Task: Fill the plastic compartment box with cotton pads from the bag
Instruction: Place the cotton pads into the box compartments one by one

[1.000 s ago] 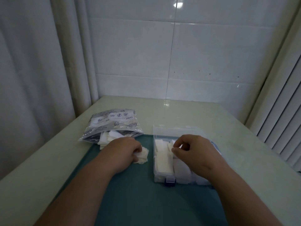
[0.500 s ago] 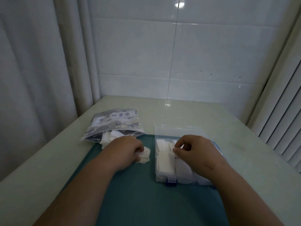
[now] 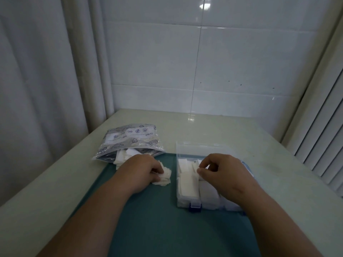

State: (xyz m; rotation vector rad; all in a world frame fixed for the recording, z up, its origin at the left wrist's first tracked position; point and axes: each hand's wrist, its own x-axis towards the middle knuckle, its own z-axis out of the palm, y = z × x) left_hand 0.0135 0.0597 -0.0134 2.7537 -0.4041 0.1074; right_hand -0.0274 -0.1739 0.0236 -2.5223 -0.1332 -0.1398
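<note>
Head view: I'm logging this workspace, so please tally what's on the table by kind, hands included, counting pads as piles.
Bag: 1
Compartment box: 1
Teal mat: 1
Loose pad stack, in the grip of the left hand: 1
Hands: 2, the left hand and the right hand
Total: 6
Single pads overlap too much to count.

Box (image 3: 196, 149) on the mat (image 3: 167, 219), bag (image 3: 130, 140) behind and left of the box, loose pads (image 3: 166, 176) just left of the box, stacked pads (image 3: 186, 182) inside the box
</note>
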